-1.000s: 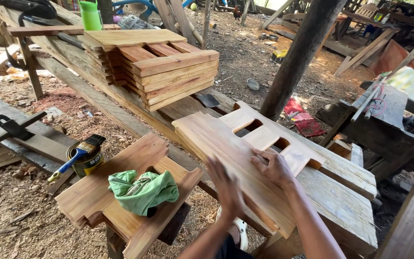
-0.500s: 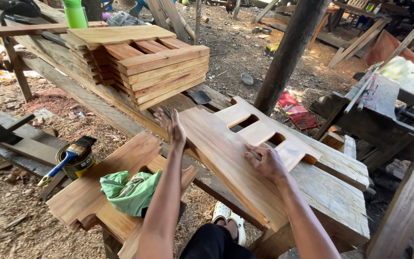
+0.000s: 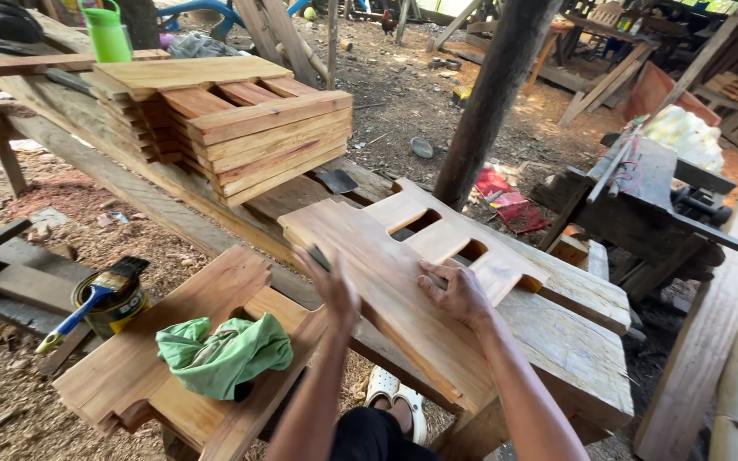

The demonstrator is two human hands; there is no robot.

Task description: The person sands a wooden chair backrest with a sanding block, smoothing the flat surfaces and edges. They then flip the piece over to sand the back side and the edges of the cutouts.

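A light wooden panel with rectangular cut-outs lies slanted across a rough plank bench. My left hand presses on the panel's near left edge, and a small dark sheet pokes out from under its fingers. My right hand rests on the middle of the panel beside the cut-outs, fingers curled, holding it down.
A stack of similar panels sits behind, with a green bottle beyond. Lower left, a green cloth lies on more panels, next to a tin with a brush. A post and a machine stand to the right.
My left hand slid from the near part of the panel to its far end, then back toward me along the left edge. My right hand stayed on the panel.
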